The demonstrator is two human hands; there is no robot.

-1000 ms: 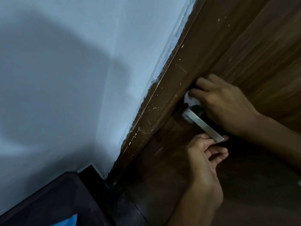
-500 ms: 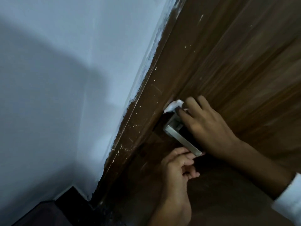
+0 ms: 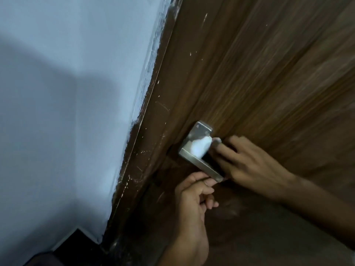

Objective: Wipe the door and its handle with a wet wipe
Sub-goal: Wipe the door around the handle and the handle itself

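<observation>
A brown wooden door fills the right half of the view. Its silver lever handle sticks out from a square metal plate. My right hand reaches in behind the lever and presses a white wet wipe against the handle's neck, just below the plate. My left hand is below, with thumb and forefinger pinching the free end of the lever. The right fingertips are partly hidden behind the lever.
The dark brown door frame, scuffed with white paint flecks, runs diagonally left of the handle. A pale blue wall fills the left side. A dark skirting and floor show at the bottom left.
The wipe has slid from above the plate down onto the handle's neck, uncovering the plate. My left hand keeps its pinch on the lever's end. The view has shifted.
</observation>
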